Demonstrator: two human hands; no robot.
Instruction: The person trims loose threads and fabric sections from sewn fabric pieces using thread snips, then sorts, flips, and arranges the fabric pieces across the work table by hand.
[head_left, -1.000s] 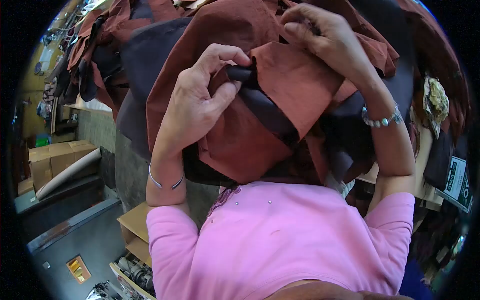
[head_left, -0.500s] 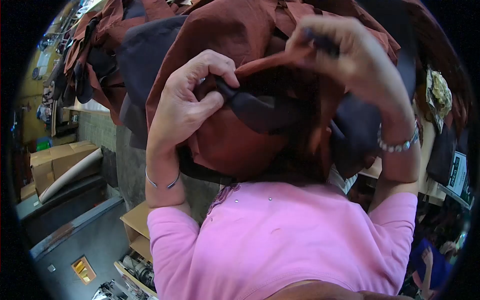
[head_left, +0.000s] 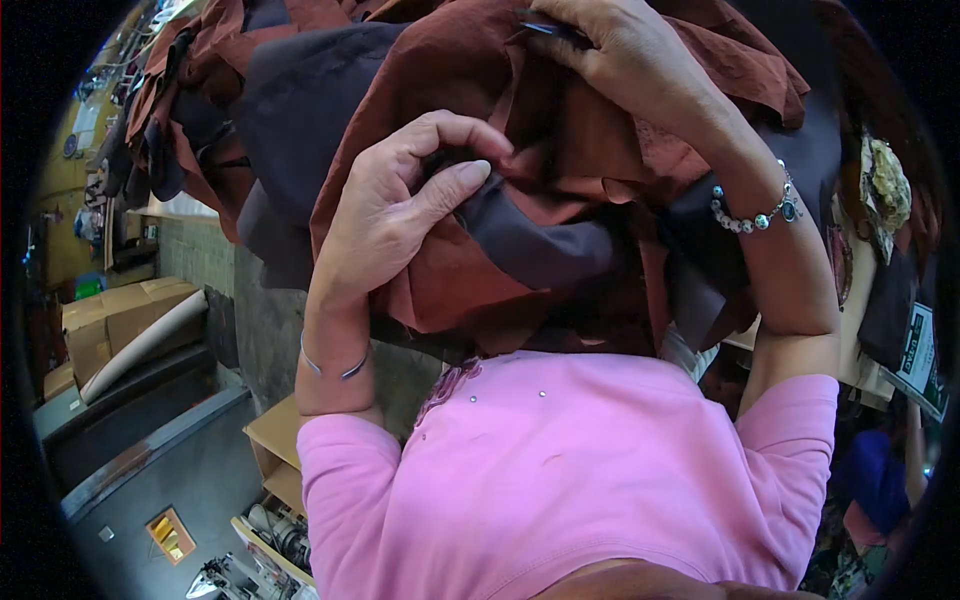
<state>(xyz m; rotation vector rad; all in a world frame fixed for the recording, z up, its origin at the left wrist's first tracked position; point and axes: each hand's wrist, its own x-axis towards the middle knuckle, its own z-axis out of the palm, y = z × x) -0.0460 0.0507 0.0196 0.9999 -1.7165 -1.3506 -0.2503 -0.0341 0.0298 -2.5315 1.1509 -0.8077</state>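
Observation:
A large heap of rust-brown cloth [head_left: 450, 290] with dark grey pieces [head_left: 545, 245] lies in front of my body. My left hand [head_left: 400, 200] is curled at the cloth, thumb and forefinger bent towards each other at a fold; its other fingers are mostly hidden. Up at the far side of the heap, my right hand [head_left: 625, 55] holds small dark thread snips [head_left: 550, 30], their thin metal points sticking out to the left. Part of that hand rests over the rust-brown cloth, and the snips' handle is mostly covered by the fingers.
At the left stand a cardboard box [head_left: 125, 325] and a pale roll [head_left: 145, 345]. An open carton [head_left: 275, 445] is below my left elbow. Crumpled pale material [head_left: 885, 195] and a labelled package [head_left: 915, 350] are on the right. Another person's arm [head_left: 915, 455] shows at lower right.
My right hand has moved up and left, away from the strip it was pulling, with the snips now pointing out. My left hand has shifted slightly right, and the cloth has settled flatter.

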